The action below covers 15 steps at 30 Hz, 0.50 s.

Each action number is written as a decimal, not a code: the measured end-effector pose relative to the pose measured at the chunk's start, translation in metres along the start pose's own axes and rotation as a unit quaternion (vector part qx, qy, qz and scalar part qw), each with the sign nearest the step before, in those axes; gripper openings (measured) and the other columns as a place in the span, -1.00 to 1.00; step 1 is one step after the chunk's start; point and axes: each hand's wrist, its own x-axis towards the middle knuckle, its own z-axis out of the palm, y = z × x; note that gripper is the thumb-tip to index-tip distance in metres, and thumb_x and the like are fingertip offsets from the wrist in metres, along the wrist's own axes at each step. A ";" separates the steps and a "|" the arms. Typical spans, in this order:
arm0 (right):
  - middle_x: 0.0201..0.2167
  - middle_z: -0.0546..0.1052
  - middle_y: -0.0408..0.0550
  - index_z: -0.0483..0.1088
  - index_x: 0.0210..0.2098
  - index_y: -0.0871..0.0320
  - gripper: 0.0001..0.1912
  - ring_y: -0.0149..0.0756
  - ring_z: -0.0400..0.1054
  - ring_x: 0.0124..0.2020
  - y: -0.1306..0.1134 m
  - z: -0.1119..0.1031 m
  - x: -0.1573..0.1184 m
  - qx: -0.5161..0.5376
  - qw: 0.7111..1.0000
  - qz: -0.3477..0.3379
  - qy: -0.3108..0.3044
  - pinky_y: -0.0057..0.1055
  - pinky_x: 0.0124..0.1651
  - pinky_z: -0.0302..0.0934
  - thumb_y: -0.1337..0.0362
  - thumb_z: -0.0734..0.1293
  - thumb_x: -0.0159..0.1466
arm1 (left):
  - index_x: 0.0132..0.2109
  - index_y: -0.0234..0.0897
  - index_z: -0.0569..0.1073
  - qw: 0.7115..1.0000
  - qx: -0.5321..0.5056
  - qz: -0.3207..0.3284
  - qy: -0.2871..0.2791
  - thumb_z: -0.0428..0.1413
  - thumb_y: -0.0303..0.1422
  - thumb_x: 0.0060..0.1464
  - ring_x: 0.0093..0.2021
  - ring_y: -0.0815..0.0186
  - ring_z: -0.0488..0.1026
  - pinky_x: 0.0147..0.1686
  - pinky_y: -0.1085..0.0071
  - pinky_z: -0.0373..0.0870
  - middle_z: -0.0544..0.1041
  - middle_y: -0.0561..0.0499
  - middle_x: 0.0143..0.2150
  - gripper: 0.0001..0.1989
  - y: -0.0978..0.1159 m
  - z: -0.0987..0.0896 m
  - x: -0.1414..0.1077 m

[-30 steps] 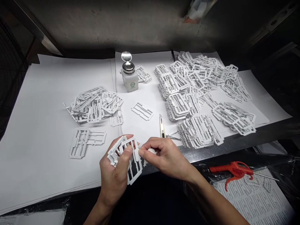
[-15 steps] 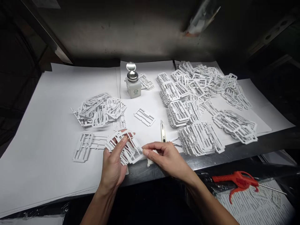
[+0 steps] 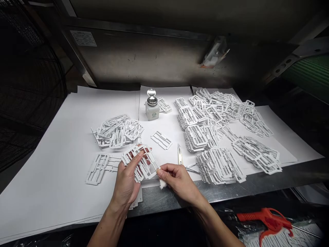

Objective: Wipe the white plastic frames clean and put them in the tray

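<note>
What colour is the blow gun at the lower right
The blow gun is red with a silvery nozzle, seen in the head view.

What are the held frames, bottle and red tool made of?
Held frames: probably matte white plastic, given their thin, uniform shapes. Bottle: whitish, perhaps plastic or glass; its reflective lid suggests polished metal. Red tool: likely moulded plastic, smooth and evenly coloured.

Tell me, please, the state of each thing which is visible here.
Left hand: closed on overlapping white frames
Right hand: holding white wad, touching a held frame's corner
Bottle: upright, lid raised
Cutter knife: lying flat, blade seemingly out
Single frame: lying flat
Left pile: jumbled
Front right stack: leaning, overlapping
Red air gun: lying beyond the table's edge
</note>
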 end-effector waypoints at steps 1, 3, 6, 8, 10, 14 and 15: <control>-0.56 0.33 -0.16 0.43 -0.37 0.28 -0.70 -0.48 0.07 -0.55 0.001 0.000 0.000 0.004 1.000 -0.004 0.002 -0.54 -0.52 -0.06 0.12 0.33 0.26 | -0.13 -0.33 0.50 1.000 0.001 -0.001 -0.001 0.20 -0.35 -0.04 -0.10 0.17 0.46 -0.17 0.36 0.43 0.54 -0.08 -0.17 -0.72 0.001 0.000 0.000; -0.57 0.30 -0.18 0.43 -0.37 0.27 -0.72 -0.50 0.04 -0.56 0.002 0.000 -0.001 0.009 1.000 -0.014 0.009 -0.56 -0.53 -0.07 0.13 0.32 0.26 | -0.12 -0.32 0.50 1.000 -0.008 0.000 0.001 0.20 -0.32 -0.05 -0.12 0.17 0.47 -0.17 0.36 0.43 0.55 -0.08 -0.17 -0.70 0.002 0.000 0.000; -0.58 0.25 -0.21 0.42 -0.37 0.25 -0.74 -0.53 -0.01 -0.58 0.002 0.001 0.001 0.010 0.999 -0.029 0.015 -0.57 -0.55 -0.09 0.15 0.32 0.27 | -0.13 -0.32 0.51 1.000 -0.024 0.003 0.012 0.20 -0.26 -0.05 -0.14 0.18 0.47 -0.18 0.35 0.44 0.55 -0.08 -0.17 -0.67 0.004 0.001 0.000; -0.58 0.25 -0.22 0.42 -0.39 0.25 -0.75 -0.53 -0.01 -0.58 0.000 0.003 0.001 0.006 0.999 -0.041 0.018 -0.58 -0.55 -0.09 0.16 0.32 0.28 | -0.12 -0.33 0.51 1.000 -0.019 0.004 0.018 0.18 -0.23 -0.04 -0.15 0.18 0.47 -0.20 0.35 0.45 0.55 -0.09 -0.17 -0.66 0.006 0.004 0.001; -0.58 0.25 -0.22 0.41 -0.40 0.25 -0.75 -0.52 0.00 -0.58 -0.004 0.001 -0.004 0.000 0.998 -0.054 0.030 -0.57 -0.54 -0.08 0.16 0.32 0.28 | -0.11 -0.32 0.51 1.000 -0.006 -0.004 0.028 0.17 -0.22 -0.02 -0.18 0.21 0.48 -0.22 0.37 0.46 0.54 -0.09 -0.17 -0.65 0.007 0.006 0.001; -0.57 0.27 -0.19 0.43 -0.40 0.26 -0.76 -0.49 0.05 -0.55 -0.015 -0.029 -0.048 -0.047 0.996 -0.043 0.066 -0.55 -0.52 -0.07 0.16 0.36 0.23 | -0.10 -0.26 0.50 0.995 0.060 -0.027 0.075 0.23 -0.32 -0.11 -0.37 0.40 0.46 -0.33 0.53 0.44 0.55 0.03 -0.30 -0.65 0.006 -0.005 0.001; -0.57 0.28 -0.19 0.44 -0.42 0.27 -0.75 -0.49 0.06 -0.54 -0.017 -0.042 -0.069 -0.063 0.995 -0.024 0.070 -0.55 -0.52 -0.07 0.16 0.38 0.20 | -0.11 -0.24 0.50 0.993 0.088 -0.022 0.071 0.25 -0.35 -0.14 -0.41 0.44 0.44 -0.35 0.58 0.43 0.54 0.07 -0.33 -0.64 0.006 -0.012 0.004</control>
